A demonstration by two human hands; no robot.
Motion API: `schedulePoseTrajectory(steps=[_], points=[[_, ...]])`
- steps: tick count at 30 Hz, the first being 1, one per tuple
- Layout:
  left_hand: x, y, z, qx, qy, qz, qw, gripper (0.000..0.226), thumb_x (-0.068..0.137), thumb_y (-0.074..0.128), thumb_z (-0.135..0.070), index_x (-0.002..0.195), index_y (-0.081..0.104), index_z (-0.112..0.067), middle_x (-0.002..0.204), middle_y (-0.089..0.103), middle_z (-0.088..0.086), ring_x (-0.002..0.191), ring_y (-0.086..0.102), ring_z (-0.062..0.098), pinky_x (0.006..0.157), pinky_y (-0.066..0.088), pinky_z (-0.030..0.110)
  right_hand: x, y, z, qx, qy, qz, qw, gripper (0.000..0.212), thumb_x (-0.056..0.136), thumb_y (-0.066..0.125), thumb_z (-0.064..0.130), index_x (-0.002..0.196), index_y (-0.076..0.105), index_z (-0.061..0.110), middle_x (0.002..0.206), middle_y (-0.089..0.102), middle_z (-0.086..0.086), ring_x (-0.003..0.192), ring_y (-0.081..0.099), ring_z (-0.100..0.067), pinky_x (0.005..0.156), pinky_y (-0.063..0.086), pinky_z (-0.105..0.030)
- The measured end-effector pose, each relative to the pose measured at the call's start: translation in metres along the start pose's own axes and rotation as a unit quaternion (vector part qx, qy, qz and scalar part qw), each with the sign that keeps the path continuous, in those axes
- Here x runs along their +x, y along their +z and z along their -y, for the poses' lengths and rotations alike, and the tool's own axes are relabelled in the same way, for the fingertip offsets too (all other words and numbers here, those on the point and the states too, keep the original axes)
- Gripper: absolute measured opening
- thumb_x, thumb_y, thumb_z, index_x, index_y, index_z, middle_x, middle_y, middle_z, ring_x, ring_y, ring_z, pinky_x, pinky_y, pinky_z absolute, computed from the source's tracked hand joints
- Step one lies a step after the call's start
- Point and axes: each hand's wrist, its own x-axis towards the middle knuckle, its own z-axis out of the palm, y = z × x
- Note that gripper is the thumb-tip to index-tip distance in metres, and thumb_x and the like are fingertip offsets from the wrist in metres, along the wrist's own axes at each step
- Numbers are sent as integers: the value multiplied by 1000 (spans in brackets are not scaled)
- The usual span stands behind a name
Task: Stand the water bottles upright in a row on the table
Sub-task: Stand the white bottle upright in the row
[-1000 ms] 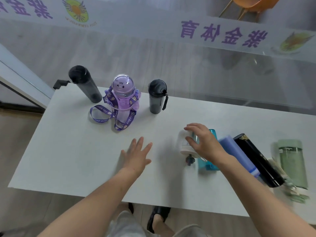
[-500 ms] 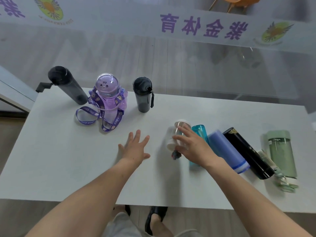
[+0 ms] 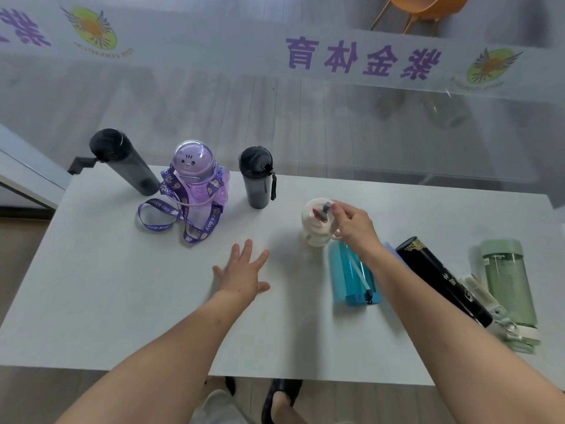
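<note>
white bottle point(image 3: 316, 223) stands gripped by right hand point(image 3: 354, 229); left hand point(image 3: 244, 272) lies open, flat on table point(image 3: 122, 286).

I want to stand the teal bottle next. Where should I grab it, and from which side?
The teal bottle lies flat with its cap end toward you, between the white bottle and the right forearm. Probably best to wrap the right hand over the middle of its barrel from above, since the smooth round body there is bare, then swing the cap end upward.
</note>
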Motion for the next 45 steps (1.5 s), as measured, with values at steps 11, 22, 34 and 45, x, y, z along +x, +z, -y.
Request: schedulePoseTrajectory(steps=[11, 22, 34, 45], points=[[1, 2, 1, 6, -1, 0, 1000, 86, 98, 64, -53, 162, 6, -50, 172, -19, -5, 158, -16, 26, 112, 29, 70, -17, 4, 1, -22, -56, -72, 996, 61, 99, 46, 70, 142, 55, 28, 139, 56, 7, 131, 53, -18, 105, 46, -37], [-4, -4, -2, 7, -1, 7, 1000, 84, 100, 62, -52, 162, 6, -50, 172, -19, -4, 158, -16, 26, 113, 29, 69, -4, 1, 19, -295, -153, -3, 943, 87, 81, 84, 51, 153, 40, 29, 138, 60, 8, 126, 51, -21, 106, 35, -43], [-8, -8, -4, 11, 0, 11, 1000, 84, 101, 60, -52, 163, 5, -49, 172, -20, -3, 158, -16, 26, 115, 27, 69, -1, 13, 10, -355, -164, -9, 921, 94, 74, 78, 73, 150, 43, 29, 141, 49, 0, 134, 43, -26, 111, 36, -42], [-7, -6, -4, 14, 0, 5, 1000, 84, 101, 60, -52, 163, 3, -49, 172, -21, -4, 158, -17, 25, 115, 27, 68, 1, 6, 0, -236, -167, 25, 957, 117, 69, 91, 54, 161, 23, 35, 173, 3, 4, 159, 6, -22, 127, 17, -42]])
